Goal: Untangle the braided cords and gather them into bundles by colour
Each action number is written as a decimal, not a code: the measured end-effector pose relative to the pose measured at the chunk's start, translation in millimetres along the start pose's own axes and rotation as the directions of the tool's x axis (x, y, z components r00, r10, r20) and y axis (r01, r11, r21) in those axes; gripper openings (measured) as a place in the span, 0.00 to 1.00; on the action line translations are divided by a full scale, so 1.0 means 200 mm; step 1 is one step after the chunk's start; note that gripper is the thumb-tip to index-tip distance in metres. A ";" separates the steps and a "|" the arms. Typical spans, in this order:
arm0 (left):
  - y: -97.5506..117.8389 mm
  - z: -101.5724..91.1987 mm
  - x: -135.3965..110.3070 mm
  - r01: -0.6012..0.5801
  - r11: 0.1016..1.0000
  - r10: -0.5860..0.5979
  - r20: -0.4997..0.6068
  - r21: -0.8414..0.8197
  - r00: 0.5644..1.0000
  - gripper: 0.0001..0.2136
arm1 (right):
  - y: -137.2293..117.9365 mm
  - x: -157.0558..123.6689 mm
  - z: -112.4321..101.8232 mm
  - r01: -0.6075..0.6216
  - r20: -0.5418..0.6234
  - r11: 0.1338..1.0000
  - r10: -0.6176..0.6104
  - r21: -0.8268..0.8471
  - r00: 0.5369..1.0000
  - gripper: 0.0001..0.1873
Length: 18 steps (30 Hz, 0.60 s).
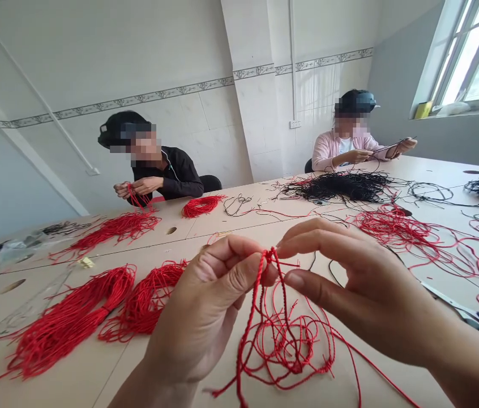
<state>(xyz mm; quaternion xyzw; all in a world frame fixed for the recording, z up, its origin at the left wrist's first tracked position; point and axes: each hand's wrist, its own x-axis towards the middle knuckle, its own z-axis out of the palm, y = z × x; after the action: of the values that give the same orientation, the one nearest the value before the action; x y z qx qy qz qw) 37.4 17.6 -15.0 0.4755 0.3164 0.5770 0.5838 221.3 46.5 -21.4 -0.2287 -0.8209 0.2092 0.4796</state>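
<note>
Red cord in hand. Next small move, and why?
Probably close the right hand onto the cord too: the left hand pinches the braided red cord near its top, the right fingertips sit just beside it, and loose loops hang below, so a second grip should steady it.

Left hand (205, 306) and right hand (367, 289) raised close, each pinching between thumb and fingertips

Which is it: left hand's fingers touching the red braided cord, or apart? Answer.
Touching: the head view shows the left hand's fingers pinching the red braided cord.
</note>
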 end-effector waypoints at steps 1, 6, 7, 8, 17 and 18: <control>0.00 0.00 0.00 0.010 1.000 -0.009 0.019 -0.011 1.000 0.03 | -0.01 0.00 0.00 -0.004 0.006 1.000 0.004 0.022 1.000 0.02; 0.00 0.02 -0.01 0.080 0.996 -0.079 0.042 -0.036 0.996 0.04 | 0.00 0.01 0.01 -0.084 0.034 0.988 0.080 0.127 0.996 0.07; 0.00 0.02 -0.01 0.086 0.996 -0.084 0.043 -0.036 0.996 0.04 | 0.01 0.01 0.01 -0.096 0.032 0.987 0.093 0.129 0.995 0.07; 0.00 0.02 -0.01 0.087 0.996 -0.086 0.045 -0.034 0.995 0.05 | 0.01 0.01 0.01 -0.102 0.016 0.987 0.101 0.123 0.995 0.06; -0.01 0.02 -0.01 0.056 0.998 -0.056 0.013 0.007 0.998 0.05 | -0.04 -0.04 0.00 0.188 -0.099 0.973 -0.202 -0.135 0.974 0.07; -0.01 0.02 -0.01 0.057 0.998 -0.057 0.018 0.001 0.998 0.06 | -0.05 -0.04 0.00 0.203 -0.055 0.963 -0.216 -0.179 0.975 0.07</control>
<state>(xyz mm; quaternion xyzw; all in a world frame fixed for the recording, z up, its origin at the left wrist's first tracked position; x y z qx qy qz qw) 42.5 15.0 -16.2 0.4717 0.3249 0.5558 0.6025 223.7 33.6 -21.9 -0.1887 -0.8371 0.0771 0.5077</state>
